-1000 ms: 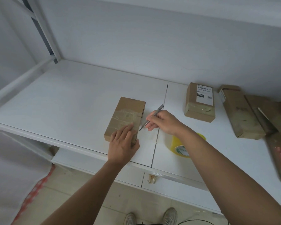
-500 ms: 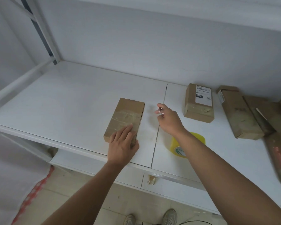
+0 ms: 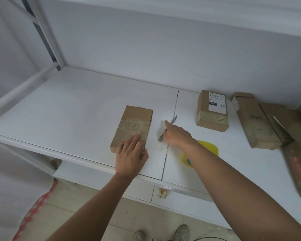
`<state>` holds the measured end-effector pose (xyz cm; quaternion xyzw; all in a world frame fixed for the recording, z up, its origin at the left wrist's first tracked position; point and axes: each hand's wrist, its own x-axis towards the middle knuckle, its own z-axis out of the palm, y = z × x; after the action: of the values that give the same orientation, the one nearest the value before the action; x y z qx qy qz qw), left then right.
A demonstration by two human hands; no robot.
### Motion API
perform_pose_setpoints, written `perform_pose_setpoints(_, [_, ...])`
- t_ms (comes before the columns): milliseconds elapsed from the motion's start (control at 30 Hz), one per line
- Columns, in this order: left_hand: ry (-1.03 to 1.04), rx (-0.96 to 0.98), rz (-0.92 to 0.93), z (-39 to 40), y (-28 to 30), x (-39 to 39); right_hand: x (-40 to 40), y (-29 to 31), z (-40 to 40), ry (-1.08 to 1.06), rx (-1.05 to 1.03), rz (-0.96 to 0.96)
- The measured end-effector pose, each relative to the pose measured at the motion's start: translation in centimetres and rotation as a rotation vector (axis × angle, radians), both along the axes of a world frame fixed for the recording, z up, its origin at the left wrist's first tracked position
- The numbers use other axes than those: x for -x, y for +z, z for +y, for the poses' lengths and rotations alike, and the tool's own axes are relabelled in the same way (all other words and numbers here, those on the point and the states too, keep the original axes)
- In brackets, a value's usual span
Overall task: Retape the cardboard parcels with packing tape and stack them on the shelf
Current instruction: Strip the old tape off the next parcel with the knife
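A flat cardboard parcel [image 3: 133, 125] with clear tape across its top lies on the white shelf [image 3: 68, 110]. My left hand [image 3: 131, 154] rests on the parcel's near end, fingers straight and the thumb against its side. Just right of the parcel, my right hand [image 3: 178, 134] holds a slim metal cutter [image 3: 173, 120] low over the shelf, its tip pointing away along the board seam. A yellow roll of packing tape [image 3: 209, 148] sits behind my right forearm, partly hidden by it.
A labelled small box [image 3: 212, 110] stands to the right of the seam. Several long brown parcels [image 3: 255, 122] lie heaped at the far right. The shelf's back wall and an upper shelf close in above. The floor and my shoes show below the front edge.
My right hand has drawn the cutter away from the parcel's side, lifted it, then lowered it near the seam. My left hand and the parcel have stayed put.
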<state>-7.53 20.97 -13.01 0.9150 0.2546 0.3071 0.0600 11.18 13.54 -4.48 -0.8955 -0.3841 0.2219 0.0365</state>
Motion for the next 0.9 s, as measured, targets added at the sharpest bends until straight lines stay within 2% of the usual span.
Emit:
perform_pose_setpoints(100, [0.001, -0.002, -0.014, 0.0, 0.0, 0.0, 0.3, 0.8, -0.1, -0.018, -0.132, 0.018])
perform_pose_setpoints(167, [-0.002, -0.005, -0.026, 0.0, -0.1, 0.0, 0.8, 1.5, -0.2, 0.02, -0.221, 0.145])
perform_pose_setpoints(233, [-0.002, -0.003, -0.028, 0.0, -0.1, 0.0, 1.2, 1.8, -0.4, 0.101, -0.189, 0.265])
perform_pose_setpoints(333, [-0.004, -0.004, -0.028, 0.0, -0.1, 0.0, 1.5, 1.9, -0.5, 0.187, -0.077, 0.316])
perform_pose_setpoints(467, [-0.005, -0.004, -0.023, 0.0, 0.0, 0.1, 1.3, 2.0, -0.6, 0.201, -0.115, 0.393])
perform_pose_setpoints(633, [-0.002, -0.003, -0.022, 0.0, -0.1, 0.1, 1.1, 1.6, -0.7, 0.189, -0.144, 0.404])
perform_pose_setpoints(900, [0.005, -0.006, -0.005, 0.0, -0.1, 0.0, 1.1, 1.3, -0.2, 0.166, -0.068, 0.426])
